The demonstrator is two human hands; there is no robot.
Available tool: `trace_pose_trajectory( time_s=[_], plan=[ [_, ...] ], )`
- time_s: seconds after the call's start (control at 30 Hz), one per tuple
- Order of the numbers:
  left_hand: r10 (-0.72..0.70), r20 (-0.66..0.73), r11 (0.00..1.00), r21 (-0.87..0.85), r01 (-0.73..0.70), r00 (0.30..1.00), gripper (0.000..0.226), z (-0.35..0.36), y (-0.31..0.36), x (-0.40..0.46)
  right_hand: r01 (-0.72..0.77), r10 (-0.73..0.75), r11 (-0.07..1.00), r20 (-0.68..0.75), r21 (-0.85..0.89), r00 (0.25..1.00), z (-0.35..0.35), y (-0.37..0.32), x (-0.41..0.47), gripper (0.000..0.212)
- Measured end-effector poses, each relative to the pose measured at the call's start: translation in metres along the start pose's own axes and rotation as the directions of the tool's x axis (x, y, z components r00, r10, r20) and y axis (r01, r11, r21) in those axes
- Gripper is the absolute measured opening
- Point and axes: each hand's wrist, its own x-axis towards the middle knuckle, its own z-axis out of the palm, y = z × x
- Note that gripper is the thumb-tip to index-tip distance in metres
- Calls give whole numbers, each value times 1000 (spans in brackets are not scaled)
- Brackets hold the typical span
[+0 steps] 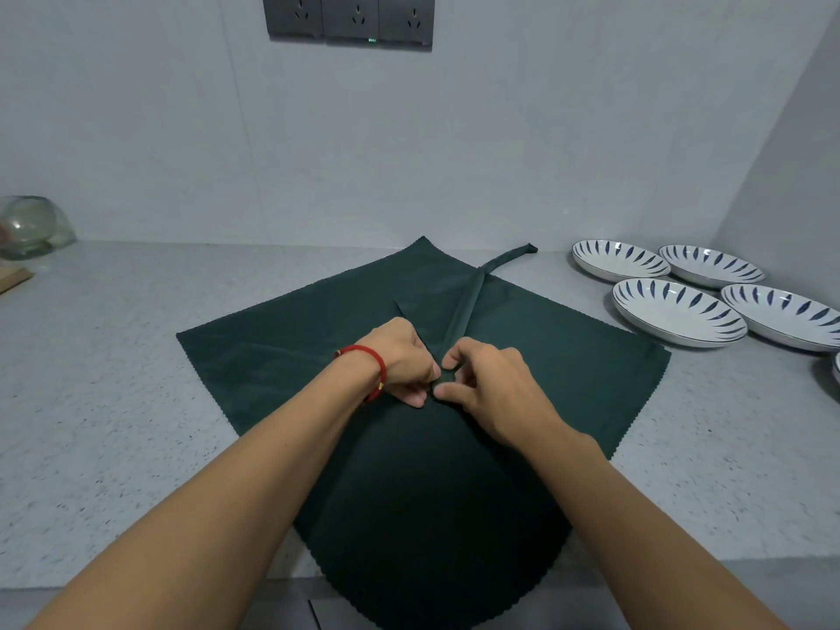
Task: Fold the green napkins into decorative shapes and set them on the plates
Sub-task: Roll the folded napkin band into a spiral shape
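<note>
A dark green napkin [282, 347] lies spread flat as a diamond on the grey speckled counter, its near corner hanging over the front edge. On top of it lies a second green napkin rolled into a thin strip [477, 293], one end running toward the back right. My left hand [402, 361], with a red cord at the wrist, and my right hand [488, 384] meet at the strip's near end. The fingertips of both pinch and curl the cloth there. White plates with blue leaf marks [677, 311] sit at the right.
Several plates [620, 261] cluster in the right back corner by the side wall. A glass bowl [32, 225] and a wooden board edge [13, 281] sit at the far left. Wall sockets [347, 18] hang above. Counter front edge [136, 584] is near me.
</note>
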Motion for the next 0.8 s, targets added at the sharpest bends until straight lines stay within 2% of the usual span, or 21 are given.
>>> trace_pose_trajectory(
  time_s=[0.07,0.17,0.27,0.33,0.4,0.5,0.57,0.63,0.73,0.8],
  plan=[
    [-31,22,1000,0,31,999,17,-1,6,2,22,-22,998,-2,-63,1000,1,-1,0,31],
    [-43,3,999,13,43,999,16,1,10,2,37,-40,996,-39,-83,998,0,-1,4,25],
    [84,-110,993,87,-75,990,12,6,3,2,11,-12,997,-8,-76,1000,-3,0,12,16],
    [166,-132,980,133,-149,977,11,9,-4,2,-32,33,997,20,-64,999,-6,2,20,11],
    [190,-136,975,140,-171,972,13,9,-7,3,-55,57,998,45,-33,997,-8,5,26,10],
    [169,-136,981,121,-153,976,15,6,-3,9,-24,25,999,16,-47,1000,-5,8,26,10],
    [126,-114,987,110,-114,985,14,4,2,14,-13,13,999,-6,-51,1000,0,11,22,28],
    [81,-92,990,121,-69,992,15,2,7,19,9,-10,998,-18,-66,1000,4,12,20,35],
    [60,-106,992,113,-48,993,16,3,10,26,33,-39,996,-69,-80,997,6,13,22,30],
    [110,-142,987,136,-91,984,13,5,8,29,43,-49,996,-89,-73,995,3,13,25,26]
  ],
)
